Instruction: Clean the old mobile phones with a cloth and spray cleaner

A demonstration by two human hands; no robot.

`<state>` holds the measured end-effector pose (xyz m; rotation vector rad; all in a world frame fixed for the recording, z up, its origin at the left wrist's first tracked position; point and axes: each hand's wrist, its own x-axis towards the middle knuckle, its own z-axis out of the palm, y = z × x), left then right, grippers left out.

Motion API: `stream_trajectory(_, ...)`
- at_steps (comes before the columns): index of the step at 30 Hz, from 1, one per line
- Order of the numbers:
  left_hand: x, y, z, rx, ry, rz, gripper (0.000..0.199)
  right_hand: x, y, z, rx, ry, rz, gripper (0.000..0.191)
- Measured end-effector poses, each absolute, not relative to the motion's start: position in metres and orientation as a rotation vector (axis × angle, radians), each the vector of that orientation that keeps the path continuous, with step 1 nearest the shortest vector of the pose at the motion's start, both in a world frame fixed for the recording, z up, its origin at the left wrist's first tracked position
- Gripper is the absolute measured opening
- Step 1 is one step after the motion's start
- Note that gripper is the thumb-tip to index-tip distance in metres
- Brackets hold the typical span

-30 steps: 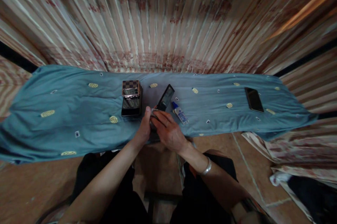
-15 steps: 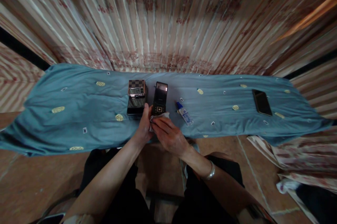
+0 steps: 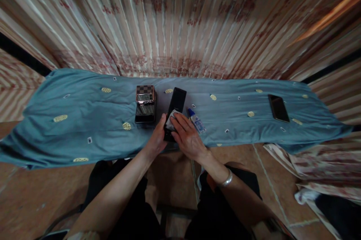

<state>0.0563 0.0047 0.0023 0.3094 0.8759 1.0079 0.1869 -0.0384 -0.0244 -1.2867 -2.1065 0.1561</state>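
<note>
An unfolded black flip phone (image 3: 178,99) is tilted a little to the right near the middle of the cloth. My left hand (image 3: 157,137) grips its lower left edge, thumb along the side. My right hand (image 3: 188,137) presses a pale wiping cloth (image 3: 171,119) onto the phone around its middle, its fingers together over the cloth. The keypad is mostly covered. Just right of the phone lies a clear bottle with a blue cap (image 3: 198,122). Left of it is a stack of phones (image 3: 145,112), with a checkered, shiny one on top.
A blue patterned cloth (image 3: 234,119) covers the long narrow table. Another dark phone (image 3: 278,108) lies toward its right end. Pleated curtains (image 3: 180,25) hang behind the table. My legs are below the front edge.
The flip phone has tilted to the right and come lower. My right hand and the wiping cloth have moved up from its bottom end onto its middle.
</note>
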Motion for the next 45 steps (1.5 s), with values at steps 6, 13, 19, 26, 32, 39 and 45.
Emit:
stream_trajectory(6,0.057,0.007,0.007,0.303,0.922,1.052,0.031,0.181,-0.042,-0.035,-1.322,-1.964,0.263,0.059)
stream_trajectory(13,0.053,0.013,0.007,0.219,1.023,1.088,0.028,0.173,-0.053,-0.035,-1.266,-1.946,0.36,0.059)
stream_trajectory(19,0.051,0.01,0.005,0.243,0.969,1.022,0.026,0.178,-0.051,-0.029,-1.273,-1.847,0.484,0.055)
stream_trajectory(26,0.054,0.01,0.012,0.222,0.966,0.986,0.026,0.182,-0.05,-0.02,-1.288,-1.765,0.57,0.05)
stream_trajectory(32,0.044,0.018,0.012,0.187,0.97,1.004,0.031,0.181,-0.062,-0.021,-1.176,-1.929,0.556,0.054)
stream_trajectory(39,0.038,0.019,0.012,0.22,0.913,0.927,0.041,0.192,-0.059,-0.029,-1.169,-2.061,0.374,0.053)
stream_trajectory(45,0.044,0.015,0.014,0.299,0.858,0.944,0.046,0.194,-0.053,-0.025,-1.216,-2.087,0.214,0.036)
